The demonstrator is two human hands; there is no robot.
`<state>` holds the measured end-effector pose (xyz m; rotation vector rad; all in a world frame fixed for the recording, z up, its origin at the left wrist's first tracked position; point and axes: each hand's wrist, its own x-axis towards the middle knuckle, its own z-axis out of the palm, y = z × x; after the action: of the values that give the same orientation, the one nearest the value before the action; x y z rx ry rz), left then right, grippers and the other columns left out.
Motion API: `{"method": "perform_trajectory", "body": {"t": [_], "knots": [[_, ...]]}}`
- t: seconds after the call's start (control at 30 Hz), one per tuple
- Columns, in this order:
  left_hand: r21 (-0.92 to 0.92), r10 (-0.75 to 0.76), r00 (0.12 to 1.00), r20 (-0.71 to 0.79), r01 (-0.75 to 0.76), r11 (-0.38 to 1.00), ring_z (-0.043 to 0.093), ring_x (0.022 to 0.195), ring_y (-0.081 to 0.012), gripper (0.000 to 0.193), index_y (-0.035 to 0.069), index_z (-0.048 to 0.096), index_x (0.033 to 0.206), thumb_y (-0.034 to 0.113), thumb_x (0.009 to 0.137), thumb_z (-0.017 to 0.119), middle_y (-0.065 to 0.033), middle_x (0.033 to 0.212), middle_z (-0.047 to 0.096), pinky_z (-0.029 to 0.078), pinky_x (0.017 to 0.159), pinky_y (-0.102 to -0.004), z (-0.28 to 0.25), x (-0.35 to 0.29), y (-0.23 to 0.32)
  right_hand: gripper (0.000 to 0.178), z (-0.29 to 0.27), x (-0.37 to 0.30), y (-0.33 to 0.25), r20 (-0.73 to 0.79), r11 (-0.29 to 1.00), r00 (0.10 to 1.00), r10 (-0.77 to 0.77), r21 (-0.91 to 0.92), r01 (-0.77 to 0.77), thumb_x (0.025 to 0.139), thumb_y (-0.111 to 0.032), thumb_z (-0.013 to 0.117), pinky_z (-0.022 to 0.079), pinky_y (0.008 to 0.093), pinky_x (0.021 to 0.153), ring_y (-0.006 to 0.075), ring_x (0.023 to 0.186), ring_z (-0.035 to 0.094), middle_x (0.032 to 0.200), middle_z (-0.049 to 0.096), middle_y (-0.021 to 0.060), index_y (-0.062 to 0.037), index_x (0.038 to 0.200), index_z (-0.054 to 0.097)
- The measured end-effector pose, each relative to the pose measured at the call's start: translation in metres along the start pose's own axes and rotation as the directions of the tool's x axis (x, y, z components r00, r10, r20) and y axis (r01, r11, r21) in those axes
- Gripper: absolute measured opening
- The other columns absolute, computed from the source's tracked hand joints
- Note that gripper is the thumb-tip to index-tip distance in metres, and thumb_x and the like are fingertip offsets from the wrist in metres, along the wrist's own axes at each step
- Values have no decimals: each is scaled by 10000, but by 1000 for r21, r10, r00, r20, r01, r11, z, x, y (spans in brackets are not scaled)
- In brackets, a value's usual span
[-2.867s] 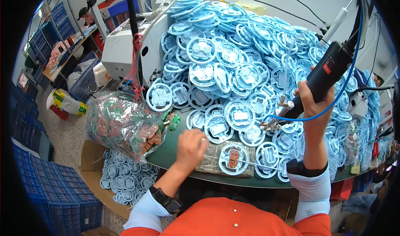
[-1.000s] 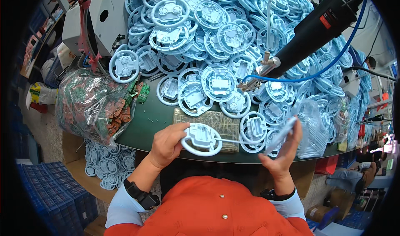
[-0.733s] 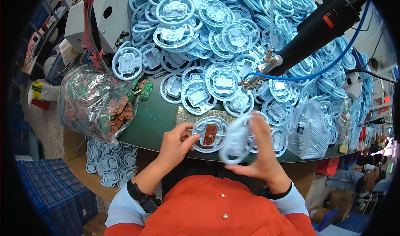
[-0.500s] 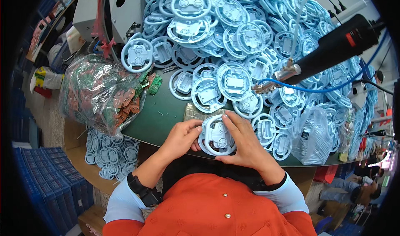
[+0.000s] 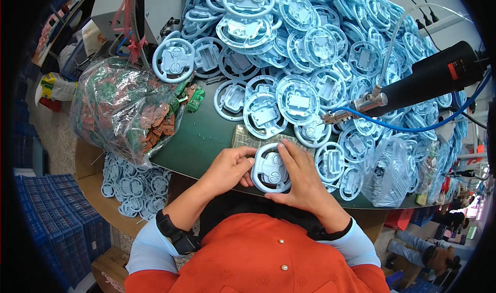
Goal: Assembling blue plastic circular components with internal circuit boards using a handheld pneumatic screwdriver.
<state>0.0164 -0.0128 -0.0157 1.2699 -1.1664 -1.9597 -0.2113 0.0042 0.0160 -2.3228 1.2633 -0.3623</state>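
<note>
Over the table's near edge I hold a light blue toy steering wheel point(image 5: 273, 170), its moulded front facing up. My right hand point(image 5: 305, 182) is closed around its right side, the index finger on the top rim and the thumb at the bottom. At the left rim, my left hand point(image 5: 227, 169) has its fingers curled in and the thumb against the edge; its fingertips are partly hidden. Just beyond the wheel lies a flat, worn metallic block point(image 5: 245, 140). Wheel halves with open backs point(image 5: 262, 116) lie past it.
A large pile of blue wheel parts point(image 5: 315, 45) covers the far table. A black powered screwdriver point(image 5: 429, 81) with a blue hose hangs at right. A clear bag of circuit boards point(image 5: 124, 112) sits left; a bag of screws point(image 5: 387, 174) right. More wheels point(image 5: 134, 184) fill a carton below.
The held wheel's lower layer, which stuck out at the left, now lines up under the front. Both hands stay around it. My view has shifted slightly.
</note>
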Motion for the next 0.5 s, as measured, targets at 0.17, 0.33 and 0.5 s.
{"method": "perform_trajectory", "body": {"t": [0.17,0.33,0.5], "knots": [[8,-3,1000,10,3,1000,652,647,-101,342,-54,553,1285,85,977,500,-80,827,682,551,579,-226,0,-1,1,1086,0,0,-3,-11,1000,1000,3,-20,-3,581,-368,889,315,569,1074,407,1329,402,1444,375,255,15,1437,340],[6,-1,1000,17,1,1000,652,647,-104,347,-55,549,1290,83,976,497,-82,831,684,552,583,-228,0,-1,1,1089,1,-1,-5,-5,999,1000,17,-37,-17,581,-369,891,326,565,1069,411,1325,404,1437,381,257,23,1435,341],[-50,-25,1000,18,26,998,652,642,-103,349,-55,551,1284,94,970,518,-80,807,686,546,575,-227,-2,2,0,1086,6,1,-2,30,999,999,20,-37,-18,606,-390,875,323,581,1067,421,1344,375,1460,344,264,21,1445,323]]}}
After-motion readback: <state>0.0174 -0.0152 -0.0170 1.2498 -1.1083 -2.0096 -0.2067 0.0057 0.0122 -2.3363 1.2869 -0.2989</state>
